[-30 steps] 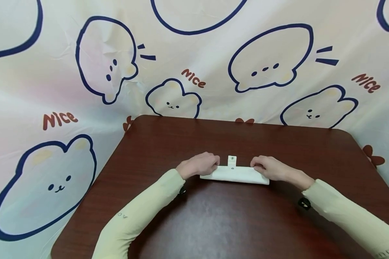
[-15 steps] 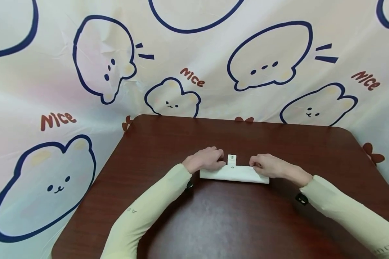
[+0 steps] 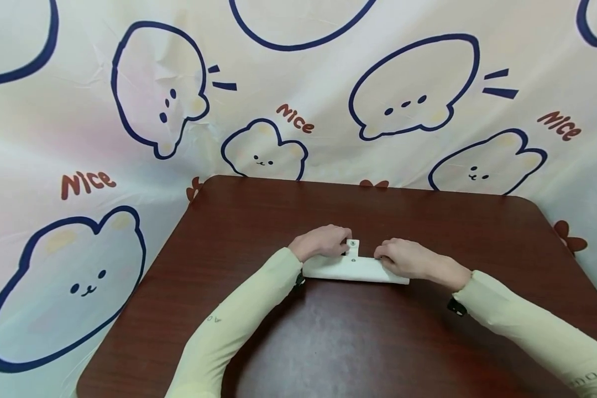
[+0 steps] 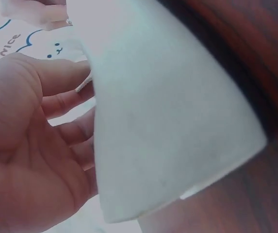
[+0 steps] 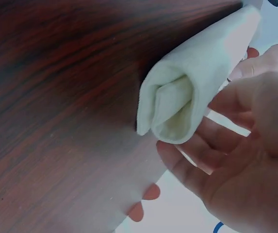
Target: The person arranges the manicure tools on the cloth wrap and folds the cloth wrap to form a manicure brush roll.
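A white, felt-like cloth roll (image 3: pixel 355 270) lies crosswise on the brown table, its spiral end visible in the right wrist view. From its far side a short strap (image 3: pixel 352 247) with two metal snaps sticks up. My left hand (image 3: pixel 322 242) is at the roll's left half, thumb and forefinger at the strap's left edge; the left wrist view shows them meeting at a thin white edge behind the roll (image 4: pixel 163 111). My right hand (image 3: pixel 407 258) holds the right half, with thumb and curled fingers against the roll's far side (image 5: pixel 202 73). Some fingertips are hidden behind the cloth.
The dark brown wooden table (image 3: pixel 328 337) has rounded far corners. Behind it and along its left side hangs a pale curtain (image 3: pixel 328 77) with blue cartoon outlines. Dark wrist cameras (image 3: pixel 456 307) sit under the cuffs.
My left hand has slid right along the roll to the strap. The right hand has shifted slightly left, and the roll with its strap has moved a little left too.
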Action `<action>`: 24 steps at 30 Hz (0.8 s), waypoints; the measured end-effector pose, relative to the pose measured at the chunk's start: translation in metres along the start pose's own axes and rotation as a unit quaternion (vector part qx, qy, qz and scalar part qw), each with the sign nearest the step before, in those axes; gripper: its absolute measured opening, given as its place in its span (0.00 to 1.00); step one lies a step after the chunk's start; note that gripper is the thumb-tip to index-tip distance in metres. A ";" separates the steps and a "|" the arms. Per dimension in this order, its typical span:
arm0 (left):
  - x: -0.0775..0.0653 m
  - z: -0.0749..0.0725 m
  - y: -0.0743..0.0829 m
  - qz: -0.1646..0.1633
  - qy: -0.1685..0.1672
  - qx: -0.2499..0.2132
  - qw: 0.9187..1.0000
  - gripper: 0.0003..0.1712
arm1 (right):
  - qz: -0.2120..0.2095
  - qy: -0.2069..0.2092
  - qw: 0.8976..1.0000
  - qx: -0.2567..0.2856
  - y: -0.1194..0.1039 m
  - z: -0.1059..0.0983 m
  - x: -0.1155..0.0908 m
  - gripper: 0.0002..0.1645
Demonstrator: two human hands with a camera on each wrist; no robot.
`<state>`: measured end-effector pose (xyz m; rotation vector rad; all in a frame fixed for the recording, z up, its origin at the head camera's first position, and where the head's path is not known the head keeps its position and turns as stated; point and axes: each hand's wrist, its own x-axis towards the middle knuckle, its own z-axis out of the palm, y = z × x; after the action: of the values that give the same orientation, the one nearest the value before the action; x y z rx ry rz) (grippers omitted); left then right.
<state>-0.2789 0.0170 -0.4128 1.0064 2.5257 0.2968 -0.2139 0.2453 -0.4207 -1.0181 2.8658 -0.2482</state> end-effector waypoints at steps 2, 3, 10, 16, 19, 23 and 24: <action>-0.001 0.000 0.000 0.002 -0.003 -0.012 1.000 0.13 | -0.001 0.003 1.000 -0.001 0.000 0.001 0.001 0.07; -0.002 -0.001 0.000 0.003 -0.003 -0.016 1.000 0.13 | 0.001 0.003 1.000 0.002 0.000 0.002 0.003 0.09; -0.007 -0.002 0.002 0.008 0.023 -0.026 0.999 0.14 | 0.028 -0.008 0.996 0.080 0.001 0.007 0.019 0.13; -0.014 0.001 0.008 0.000 0.052 -0.029 0.998 0.13 | 0.041 -0.023 0.990 0.135 0.004 0.008 0.030 0.17; -0.018 0.003 0.012 0.006 0.073 -0.021 0.997 0.13 | 0.031 -0.013 0.989 0.144 0.004 0.009 0.030 0.17; -0.024 0.005 0.014 0.030 0.104 -0.007 0.994 0.12 | 0.001 0.014 0.990 0.142 0.004 0.013 0.028 0.16; -0.026 0.006 0.014 0.040 0.110 -0.005 0.993 0.11 | -0.007 0.020 0.990 0.139 0.005 0.015 0.028 0.15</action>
<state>-0.2505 0.0092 -0.4060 1.1293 2.6784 0.4672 -0.2363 0.2295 -0.4366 -0.9868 2.7534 -0.6549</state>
